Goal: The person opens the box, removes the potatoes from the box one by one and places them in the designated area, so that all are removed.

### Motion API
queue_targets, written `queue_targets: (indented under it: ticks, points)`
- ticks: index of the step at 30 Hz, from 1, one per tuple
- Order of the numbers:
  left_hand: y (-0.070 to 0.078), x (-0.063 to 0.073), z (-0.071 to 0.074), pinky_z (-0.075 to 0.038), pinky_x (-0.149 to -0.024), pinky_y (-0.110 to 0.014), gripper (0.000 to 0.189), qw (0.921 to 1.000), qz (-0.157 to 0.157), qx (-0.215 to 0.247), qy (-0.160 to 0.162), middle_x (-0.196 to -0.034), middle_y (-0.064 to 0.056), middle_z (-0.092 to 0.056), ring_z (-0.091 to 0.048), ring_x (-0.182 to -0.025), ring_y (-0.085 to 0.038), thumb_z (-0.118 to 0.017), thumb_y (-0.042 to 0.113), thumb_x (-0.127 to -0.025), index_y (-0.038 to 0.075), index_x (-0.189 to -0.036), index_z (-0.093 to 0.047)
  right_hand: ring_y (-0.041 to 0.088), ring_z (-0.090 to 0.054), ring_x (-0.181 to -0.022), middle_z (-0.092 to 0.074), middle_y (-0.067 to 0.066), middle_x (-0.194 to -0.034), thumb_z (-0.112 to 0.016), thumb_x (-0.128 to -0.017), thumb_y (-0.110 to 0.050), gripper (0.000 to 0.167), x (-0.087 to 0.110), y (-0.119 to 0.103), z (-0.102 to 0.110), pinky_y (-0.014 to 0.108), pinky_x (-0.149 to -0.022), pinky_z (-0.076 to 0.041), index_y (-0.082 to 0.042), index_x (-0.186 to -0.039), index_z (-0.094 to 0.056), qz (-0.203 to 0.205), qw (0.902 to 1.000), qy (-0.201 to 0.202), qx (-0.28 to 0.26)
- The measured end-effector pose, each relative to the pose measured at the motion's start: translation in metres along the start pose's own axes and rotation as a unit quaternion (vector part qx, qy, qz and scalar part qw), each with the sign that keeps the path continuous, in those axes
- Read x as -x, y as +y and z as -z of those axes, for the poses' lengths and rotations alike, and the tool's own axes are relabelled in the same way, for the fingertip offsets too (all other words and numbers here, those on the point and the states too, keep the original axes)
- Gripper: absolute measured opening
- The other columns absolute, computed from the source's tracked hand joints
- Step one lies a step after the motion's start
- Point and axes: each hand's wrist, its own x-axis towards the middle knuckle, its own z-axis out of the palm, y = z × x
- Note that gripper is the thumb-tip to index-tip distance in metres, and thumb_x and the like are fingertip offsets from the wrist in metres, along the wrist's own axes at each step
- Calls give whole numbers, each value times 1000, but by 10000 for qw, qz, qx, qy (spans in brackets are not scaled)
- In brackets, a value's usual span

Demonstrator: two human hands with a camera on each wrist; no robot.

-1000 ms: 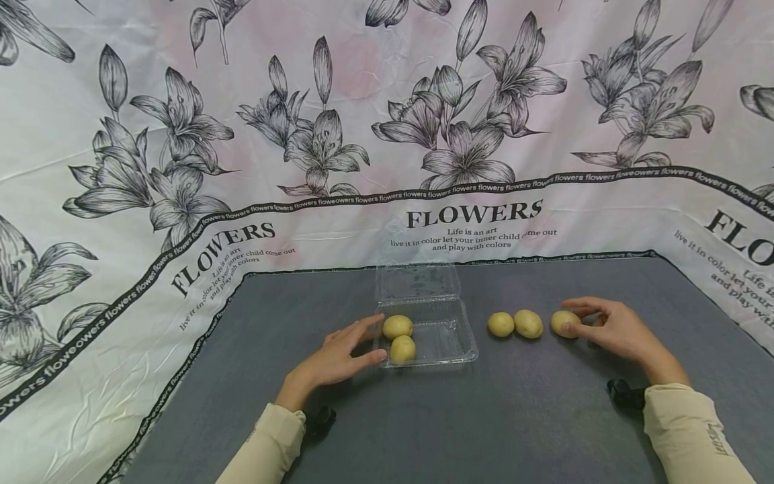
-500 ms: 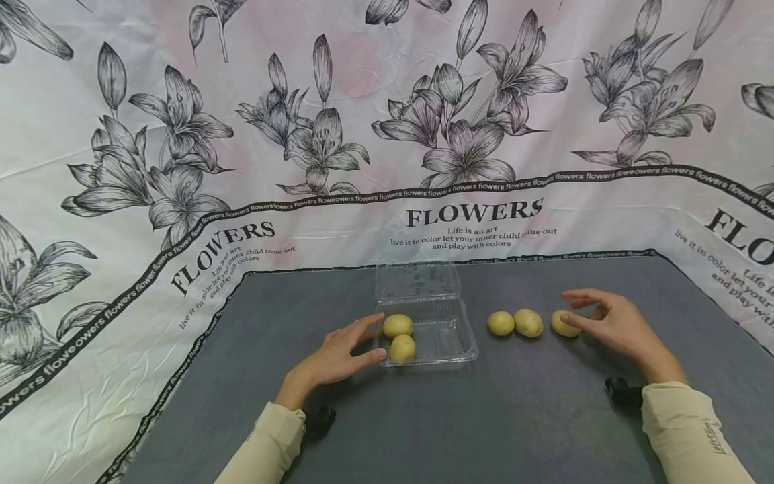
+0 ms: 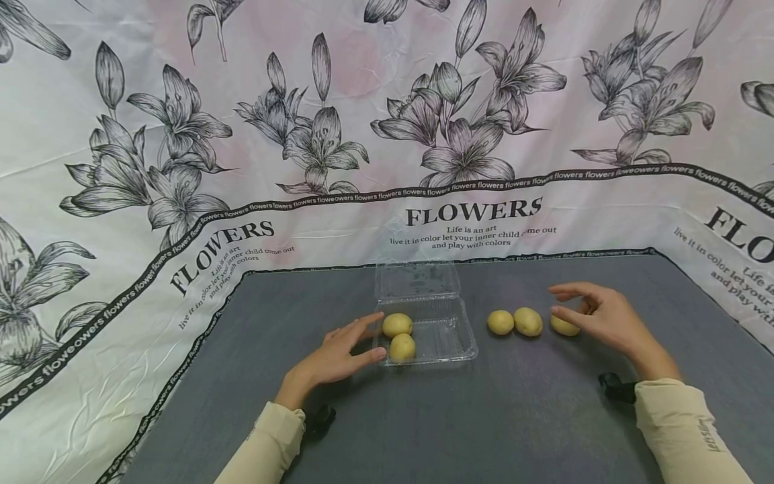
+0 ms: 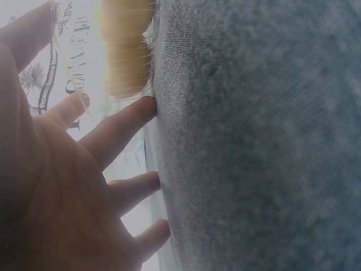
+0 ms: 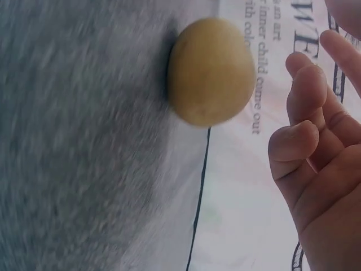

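Observation:
In the head view, my left hand (image 3: pixel 336 357) is at the left side of a clear plastic clamshell box (image 3: pixel 446 340), fingers spread and the index finger and thumb tip at its rim. Two yellow potatoes (image 3: pixel 397 325) sit in the box's left part. The left wrist view shows the straight fingers (image 4: pixel 121 129) beside the see-through wall. To the right, my right hand (image 3: pixel 607 324) hovers over a single potato (image 3: pixel 565 327) and partly covers it. A gap shows between that potato (image 5: pixel 211 72) and the loosely bent fingers in the right wrist view.
Two more potatoes (image 3: pixel 514 323) lie side by side on the grey table (image 3: pixel 423 423), between the box and my right hand. The box's transparent lid (image 3: pixel 417 281) stands open at the back. Behind the table hangs a white cloth (image 3: pixel 338 235) with printed flowers.
My right hand has let go of the rightmost potato and lifted up and slightly left above it. The potato stays on the table. My left hand and the box have not moved.

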Motion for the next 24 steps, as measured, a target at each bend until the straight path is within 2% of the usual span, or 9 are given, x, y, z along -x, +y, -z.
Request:
queue_targets:
  ticks: [9,16,21,24]
  points:
    - [0,0,0,-12,-121,-65,74,10000,26,0,-19,-157,1,-49,-25,-157,-27,-56,60,-99,39,-162,-22,4,-55,-64,-71,14,-110,-77,-94,-22,33,-6,-21,-15,26,-53,-43,-12,-124,-72,361,9993,-16,-77]
    - [-1,0,1,-11,-122,-65,74,10000,14,7,-34,-157,1,-49,-21,-159,-28,-56,59,-100,39,-162,-22,3,-54,-64,-72,11,-105,-81,-89,-15,32,-9,-35,-26,24,-53,-42,-12,-120,-74,917,9956,40,-200]
    - [-1,0,0,-10,-122,-66,74,10000,17,23,-58,-158,1,-48,-17,-159,-30,-55,59,-100,39,-162,-21,4,-53,-65,-71,0,-102,-81,-88,-12,30,-12,-45,-33,23,-54,-44,-18,-118,-75,1133,9928,-22,-390]
    - [-1,-1,0,-9,-122,-66,74,10000,18,11,-82,-159,1,-47,-15,-160,-31,-54,60,-101,39,-163,-19,4,-53,-64,-71,0,-101,-81,-87,-11,31,-13,-51,-36,23,-55,-45,-19,-116,-76,1292,9906,-34,-451]
